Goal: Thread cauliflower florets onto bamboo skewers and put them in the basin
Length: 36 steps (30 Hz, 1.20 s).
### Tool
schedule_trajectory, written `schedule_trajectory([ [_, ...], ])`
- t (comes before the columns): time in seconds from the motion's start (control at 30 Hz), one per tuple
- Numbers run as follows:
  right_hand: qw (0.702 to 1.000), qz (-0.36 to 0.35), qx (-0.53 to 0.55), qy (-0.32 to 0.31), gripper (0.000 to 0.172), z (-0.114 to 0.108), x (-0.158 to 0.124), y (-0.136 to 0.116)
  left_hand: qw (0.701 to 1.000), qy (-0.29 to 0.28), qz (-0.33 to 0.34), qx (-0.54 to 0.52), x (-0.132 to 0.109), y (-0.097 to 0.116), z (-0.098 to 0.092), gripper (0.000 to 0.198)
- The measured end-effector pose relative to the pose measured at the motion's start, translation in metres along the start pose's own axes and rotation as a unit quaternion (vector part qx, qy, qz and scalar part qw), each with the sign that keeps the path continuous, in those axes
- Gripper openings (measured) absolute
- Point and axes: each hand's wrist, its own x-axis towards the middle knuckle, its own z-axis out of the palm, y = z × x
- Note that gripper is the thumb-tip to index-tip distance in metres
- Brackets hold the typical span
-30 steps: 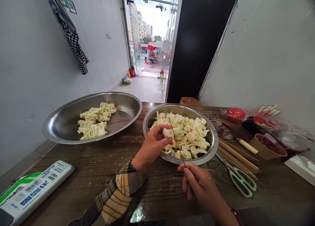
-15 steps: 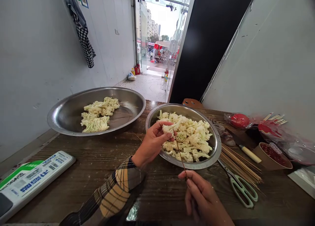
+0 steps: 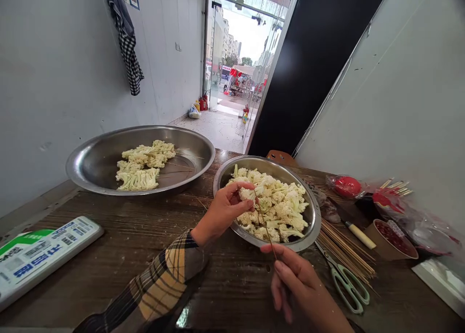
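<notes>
My left hand is closed around a cauliflower floret at the near-left rim of the right-hand steel bowl. Between thumb and fingers, my right hand pinches the lower end of a thin wooden skewer. The skewer slants up and its tip reaches the floret; whether it has pierced it is hidden by my fingers. Many loose cauliflower pieces fill the bowl behind my hands. In the larger steel basin at left lie cauliflower pieces threaded on skewers.
Right of the bowl lie a bundle of skewers, green-handled scissors and a knife. A paper tub of red stuff and plastic-wrapped items stand beyond. A white-and-green box rests at left on the wooden table.
The view has shifted slightly, so the table items sit a little further left. Both hands keep their holds on the floret and the skewer.
</notes>
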Motion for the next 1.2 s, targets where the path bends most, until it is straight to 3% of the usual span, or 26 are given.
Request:
schedule_trajectory([
  [0.23, 0.996, -0.066, -0.04, 0.038, 0.058, 0.011, 0.027, -0.015, 0.994, -0.059, -0.003, 0.091, -0.004, 0.007, 0.002, 0.029],
  [0.3, 0.989, -0.099, -0.085, 0.076, 0.054, 0.011, 0.028, -0.018, 0.995, -0.063, -0.012, 0.08, -0.004, 0.007, 0.002, 0.032],
  [0.43, 0.924, -0.239, -0.215, 0.209, 0.036, 0.007, 0.03, -0.024, 0.999, -0.024, -0.017, -0.03, -0.004, 0.007, 0.002, 0.028],
  [0.53, 0.896, -0.294, -0.248, 0.223, 0.03, 0.004, 0.039, -0.027, 0.994, 0.001, -0.033, -0.101, -0.002, 0.008, 0.001, 0.024],
  [0.7, 0.911, -0.28, -0.219, 0.208, 0.036, 0.005, 0.049, -0.027, 0.984, 0.004, -0.067, -0.165, 0.0, 0.012, 0.002, 0.027],
  [0.9, 0.949, -0.21, -0.159, 0.172, 0.046, 0.005, 0.047, -0.025, 0.974, 0.038, -0.083, -0.207, 0.002, 0.013, 0.003, 0.031],
  [1.2, 0.957, -0.237, -0.116, 0.118, 0.046, 0.012, 0.046, -0.02, 0.969, 0.038, -0.073, -0.233, 0.004, 0.007, -0.004, 0.029],
])
